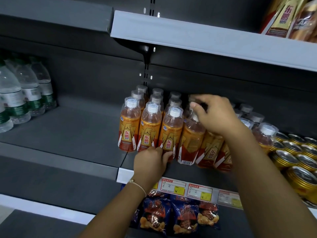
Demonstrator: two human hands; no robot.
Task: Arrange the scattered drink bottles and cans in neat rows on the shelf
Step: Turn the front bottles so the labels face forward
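Head view: looking forward and down at a dark shelf [96, 134] stocked with drinks.
Orange bottles [151, 127]: standing upright in three tidy rows near the middle of the shelf, white caps under clear covers, running from near edge to far wall.
Left hand [151, 162]: reaching to the foot of the near bottle in the third row [169, 134], fingers curling round its base and pinching it against the shelf.
Right hand [217, 115]: hovering over the next bottles to the right, fingers bending down round the top of a tilted bottle [192, 138] and gripping its cap; motion blur is softening the fingertips.
Loose bottles [211, 152]: leaning at angles just right of the tidy rows, partly hiding behind the right forearm.
Gold cans [291, 152]: sitting packed together at the far right of the same shelf, tops showing.
Water bottles [22, 95]: standing in a group at the far left.
Price tags [185, 188]: hanging along the shelf's near edge.
Snack bags [178, 215]: lying on the shelf below.
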